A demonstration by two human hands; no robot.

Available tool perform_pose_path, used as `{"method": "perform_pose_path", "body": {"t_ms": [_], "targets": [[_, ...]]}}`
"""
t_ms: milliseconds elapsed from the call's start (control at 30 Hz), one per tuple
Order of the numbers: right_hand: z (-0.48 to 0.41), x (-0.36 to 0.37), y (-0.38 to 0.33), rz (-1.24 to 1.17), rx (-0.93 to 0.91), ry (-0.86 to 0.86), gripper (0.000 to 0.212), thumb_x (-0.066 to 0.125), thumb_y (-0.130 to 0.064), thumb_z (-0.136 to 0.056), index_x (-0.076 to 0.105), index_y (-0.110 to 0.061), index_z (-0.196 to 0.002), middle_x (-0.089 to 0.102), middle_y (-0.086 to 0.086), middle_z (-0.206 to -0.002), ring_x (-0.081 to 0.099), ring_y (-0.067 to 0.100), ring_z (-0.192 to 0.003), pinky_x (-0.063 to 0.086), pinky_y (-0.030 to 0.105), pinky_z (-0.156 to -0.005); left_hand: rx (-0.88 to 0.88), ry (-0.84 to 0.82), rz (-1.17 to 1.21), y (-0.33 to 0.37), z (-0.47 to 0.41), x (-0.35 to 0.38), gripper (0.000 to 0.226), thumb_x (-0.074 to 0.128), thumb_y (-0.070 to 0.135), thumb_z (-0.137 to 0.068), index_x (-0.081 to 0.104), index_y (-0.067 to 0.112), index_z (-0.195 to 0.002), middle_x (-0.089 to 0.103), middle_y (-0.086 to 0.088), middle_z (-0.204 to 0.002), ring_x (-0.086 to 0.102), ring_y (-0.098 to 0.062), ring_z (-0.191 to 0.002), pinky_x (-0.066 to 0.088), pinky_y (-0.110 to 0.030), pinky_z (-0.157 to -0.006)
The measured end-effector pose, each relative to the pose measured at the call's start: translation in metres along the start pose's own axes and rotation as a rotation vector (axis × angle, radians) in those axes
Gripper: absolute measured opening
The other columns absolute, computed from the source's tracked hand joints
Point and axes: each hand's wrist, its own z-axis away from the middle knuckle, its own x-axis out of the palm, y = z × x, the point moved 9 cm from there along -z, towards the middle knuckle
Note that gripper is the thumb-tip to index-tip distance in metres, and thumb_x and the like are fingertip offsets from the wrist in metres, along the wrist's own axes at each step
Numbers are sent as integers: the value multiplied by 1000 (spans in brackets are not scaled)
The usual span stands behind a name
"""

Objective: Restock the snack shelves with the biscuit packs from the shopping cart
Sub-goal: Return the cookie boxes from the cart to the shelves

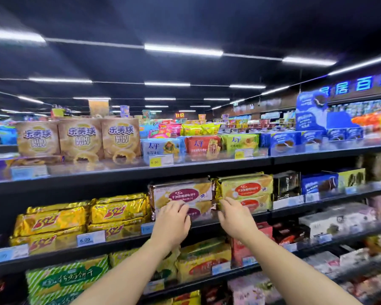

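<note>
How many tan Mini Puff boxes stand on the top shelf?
3, side by side at the top shelf's left: left box, middle box, right box. More may be hidden behind them.

We see black shelves [207, 282] running across the frame. Upper left, the top shelf [207, 167] bears three tan puff boxes [79, 139]; at mid-height, the next carries gold packs [86, 216] left, brown-ended packs [180, 192] centre, yellow packs [244, 186] just right.

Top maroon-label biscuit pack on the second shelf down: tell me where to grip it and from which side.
Come from the front, the open side of the shelf. Grip the biscuit pack by its front edge, over the top: it lies flat on a second pack, while a gold pack and yellow packs crowd its ends.
</note>
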Motion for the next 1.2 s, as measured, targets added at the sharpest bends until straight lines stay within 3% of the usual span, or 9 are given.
{"method": "perform_pose_path", "body": {"t_ms": [100, 200, 333, 467, 633, 800, 900, 1067, 1200], "targets": [[-5, -4, 41, 26, 95, -11, 51, 42, -39, -100, 39, -24, -148, 41, 0, -154, 42, 24, -138, 39, 46, -108, 39, -31, 19, 25, -19, 14, 44, 43, 37, -98, 57, 22, -136, 56, 2, -135, 48, -20, -129, 40, -37, -110], [-6, -6, 90, 5, 200, -51, 60, 42, -43, -100, 27, -25, -155, 22, 4, -165, 29, 26, -148, 32, 48, -116, 116, -58, 35, 60, -36, 30, 46, 42, 35, -99, 52, 24, -142, 49, 1, -145, 39, -23, -140, 31, -40, -117], [-11, 9, 141, 10, 260, -251, 79, 39, -63, -94, -2, -43, -158, -14, 1, -168, 0, 31, -155, 9, 56, -122, 227, -133, -52, 97, -57, 57, 56, 38, 35, -102, 28, 28, -157, 11, 0, -168, 3, -23, -155, 6, -47, -125], [-22, 18, 172, 11, 283, -353, 88, 40, -72, -89, -17, -50, -152, -25, 1, -165, -6, 36, -154, 6, 59, -121, 245, -252, -159, 112, -68, 93, 65, 29, 39, -104, 1, 27, -161, -18, 2, -166, -22, -21, -152, -6, -53, -123], [-35, 34, 188, 10, 253, -388, 87, 39, -71, -90, -19, -50, -151, -27, 2, -164, -12, 34, -153, 5, 59, -121, 205, -302, -251, 113, -70, 118, 69, 26, 42, -103, -4, 21, -161, -14, 2, -168, -17, -21, -153, -13, -53, -119], [-40, 48, 196, 37, 195, -372, 86, 37, -69, -92, -15, -43, -155, -26, 3, -164, -14, 31, -153, 3, 57, -121, 157, -340, -324, 114, -68, 126, 67, 23, 47, -103, 7, 16, -161, 0, 1, -169, -7, -23, -154, -42, -47, -100], [-40, 53, 196, 53, 167, -351, 85, 35, -67, -94, -16, -38, -156, -28, 6, -163, -14, 28, -154, 2, 55, -122, 141, -373, -346, 111, -66, 130, 67, 21, 50, -103, 9, 17, -160, 4, 1, -169, -7, -23, -154, -42, -48, -100], [-44, 63, 196, 49, 146, -341, 85, 33, -66, -95, -16, -34, -157, -28, 10, -163, -10, 26, -155, 2, 54, -123, 99, -449, -372, 106, -67, 140, 70, 18, 55, -102, 5, 18, -160, 1, 1, -169, -9, -22, -155, -23, -50, -113], [-44, 64, 194, 43, 147, -342, 84, 32, -66, -95, -13, -34, -158, -23, 11, -165, -10, 25, -155, 1, 53, -123, 119, -468, -408, 105, -67, 138, 72, 16, 57, -102, 0, 19, -160, -4, 1, -168, -14, -22, -154, -19, -53, -118]]}}
